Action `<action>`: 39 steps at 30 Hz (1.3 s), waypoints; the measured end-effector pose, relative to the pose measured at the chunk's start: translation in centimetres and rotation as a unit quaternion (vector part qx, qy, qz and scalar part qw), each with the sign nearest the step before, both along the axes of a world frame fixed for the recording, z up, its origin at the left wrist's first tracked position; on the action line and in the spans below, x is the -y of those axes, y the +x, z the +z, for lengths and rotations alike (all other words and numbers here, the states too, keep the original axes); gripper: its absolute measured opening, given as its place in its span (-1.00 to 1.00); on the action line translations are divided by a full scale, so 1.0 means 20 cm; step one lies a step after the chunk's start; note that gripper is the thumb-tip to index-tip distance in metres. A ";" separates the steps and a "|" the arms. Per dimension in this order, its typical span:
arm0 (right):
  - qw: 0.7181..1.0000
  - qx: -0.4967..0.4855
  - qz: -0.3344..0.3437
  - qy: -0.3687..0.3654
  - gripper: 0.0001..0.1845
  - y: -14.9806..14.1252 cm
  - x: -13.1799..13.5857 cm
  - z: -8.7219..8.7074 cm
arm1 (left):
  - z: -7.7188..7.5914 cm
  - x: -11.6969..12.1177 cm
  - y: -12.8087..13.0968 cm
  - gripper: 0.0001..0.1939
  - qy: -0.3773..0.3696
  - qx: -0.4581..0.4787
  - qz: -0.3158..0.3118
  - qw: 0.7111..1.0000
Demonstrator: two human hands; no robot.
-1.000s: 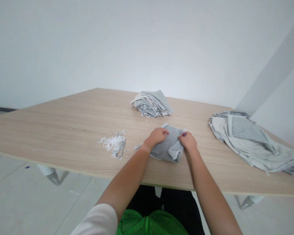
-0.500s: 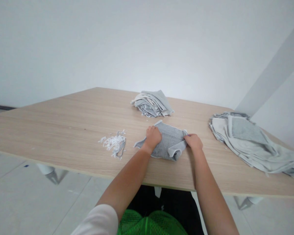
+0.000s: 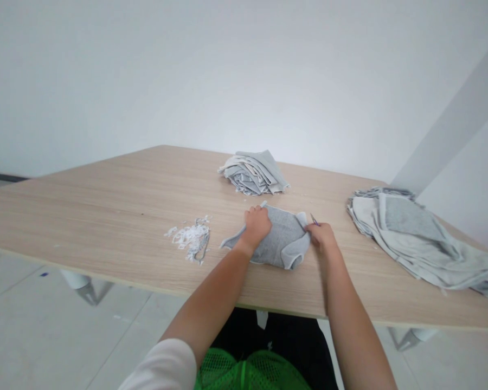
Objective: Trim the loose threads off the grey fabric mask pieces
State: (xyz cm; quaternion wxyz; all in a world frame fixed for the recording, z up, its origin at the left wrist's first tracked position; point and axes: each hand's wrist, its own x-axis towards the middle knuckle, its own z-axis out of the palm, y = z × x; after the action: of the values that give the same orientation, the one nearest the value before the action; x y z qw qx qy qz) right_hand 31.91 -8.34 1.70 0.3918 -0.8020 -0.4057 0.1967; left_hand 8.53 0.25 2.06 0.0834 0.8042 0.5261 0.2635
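- The grey cloth (image 3: 282,230) lies on the table (image 3: 106,216), in front of the person; I take it as the clock's centre, with 12 away from the body.
- The left hand (image 3: 257,225) is on its 10 o'clock side, fingers curled down upon the fabric. If they pinch it or only press, I cannot tell.
- The right hand (image 3: 322,234) is at the 3 o'clock edge, almost closed, with a slim pointed tool (image 3: 314,219) in it; finger and thumb seem to nip the edge also.
- This cloth looks light, soft and quite limp, not fragile, and I judge it little slippery. It would wrinkle easily when only one side is pulled.
- A good hold would be by the pale edges or corners, one flat hand keeping the middle down. The fold at 5 o'clock could hide an edge, and the tool's tip could snag the knit.
- White scraps (image 3: 192,236) lie at 9 o'clock, a stack of cloths (image 3: 254,172) at 11, and a bigger, slumping pile (image 3: 415,233) at 3.
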 end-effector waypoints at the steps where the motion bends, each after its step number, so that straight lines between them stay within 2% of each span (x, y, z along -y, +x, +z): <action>1: 0.997 -0.074 0.020 0.022 -0.81 -0.02 -0.01 0.00 | 0.00 -0.01 0.02 -0.64 -0.006 0.034 -0.039 0.999; 3: 0.971 -0.221 0.071 0.049 -0.72 -0.05 -0.01 0.02 | 0.00 -0.01 0.06 -0.63 -0.040 0.112 -0.124 0.985; 5: 0.934 -0.329 0.132 0.054 -0.56 -0.07 -0.02 0.04 | 0.00 -0.01 0.09 -0.61 -0.093 0.187 -0.205 0.956; 7: 0.899 -0.398 0.174 0.046 -0.52 -0.08 -0.01 0.05 | 0.00 0.00 0.12 -0.60 -0.142 0.243 -0.268 0.921; 9: 0.880 -0.430 0.197 0.039 -0.57 -0.09 -0.01 0.06 | 0.01 0.00 0.14 -0.63 -0.181 0.283 -0.305 0.891; 13: 0.886 -0.419 0.197 0.029 -0.62 -0.12 -0.01 0.05 | 0.04 0.02 0.12 -0.64 -0.264 0.331 -0.331 0.843; 17: 0.910 -0.386 0.150 0.038 -0.57 -0.14 -0.03 0.02 | 0.09 0.07 0.08 -0.67 -0.352 0.350 -0.331 0.803; 20: 0.925 -0.358 0.121 0.045 -0.56 -0.16 -0.03 0.02 | 0.13 0.10 0.06 -0.68 -0.404 0.346 -0.355 0.769; 24: 0.925 -0.354 0.119 0.066 -0.58 -0.18 -0.01 0.06 | 0.12 0.11 0.05 -0.61 -0.415 0.352 -0.345 0.765; 27: 0.920 -0.344 0.159 0.100 -0.56 -0.19 0.01 0.10 | 0.08 0.09 0.07 -0.56 -0.412 0.385 -0.303 0.768; 30: 0.930 -0.283 0.202 0.121 -0.50 -0.21 0.02 0.11 | 0.05 0.06 0.10 -0.61 -0.401 0.418 -0.256 0.774; 34: 0.947 -0.216 0.212 0.103 -0.47 -0.23 0.01 0.09 | 0.05 0.04 0.11 -0.70 -0.390 0.430 -0.223 0.783; 36: 0.947 -0.225 0.210 0.094 -0.50 -0.22 0.00 0.07 | 0.06 0.04 0.11 -0.71 -0.395 0.431 -0.231 0.777; 39: 0.932 -0.286 0.200 0.097 -0.59 -0.19 0.00 0.07 | 0.08 0.04 0.09 -0.69 -0.402 0.427 -0.284 0.759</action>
State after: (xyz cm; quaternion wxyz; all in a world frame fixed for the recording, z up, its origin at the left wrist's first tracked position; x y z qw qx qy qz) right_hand 28.04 -8.33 3.17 0.5197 -0.5719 -0.4457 0.4519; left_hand 10.29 -0.64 3.73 0.6860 0.6138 0.2409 0.3077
